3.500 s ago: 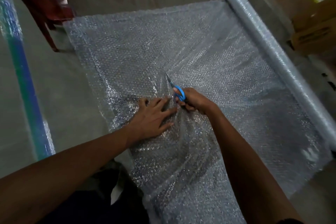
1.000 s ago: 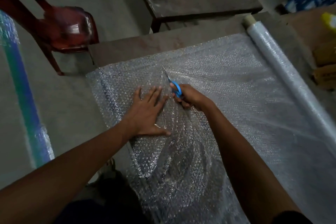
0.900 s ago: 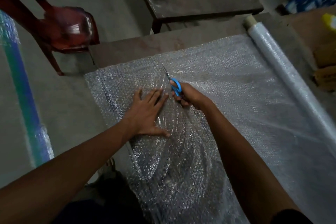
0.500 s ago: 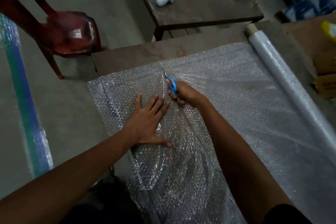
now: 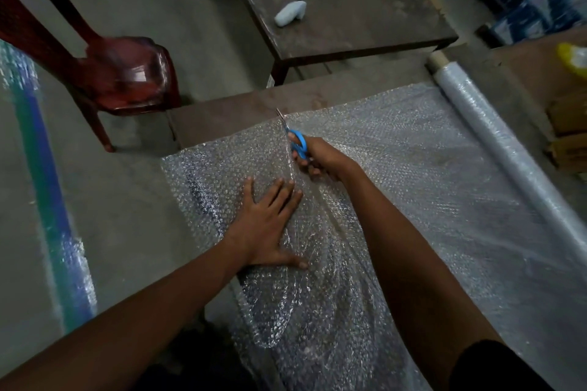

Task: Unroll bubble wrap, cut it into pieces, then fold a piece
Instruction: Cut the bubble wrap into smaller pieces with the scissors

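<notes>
Bubble wrap [image 5: 397,168] near edge cut off, scissors [image 5: 293,140] half hidden in right hand [image 5: 320,159]

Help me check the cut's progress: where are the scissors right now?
The scissors are upper centre in the head view, held by the right hand, blade tips at the bubble wrap's far edge.

Dim room; grey concrete floor [image 5: 133,232]; red plastic chair [image 5: 127,73] left; dark wooden table [image 5: 365,9] behind.

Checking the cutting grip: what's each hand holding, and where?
Right hand grips the scissors by the blue handles. Left hand holds nothing, pressing flat on the bubble wrap.
</notes>
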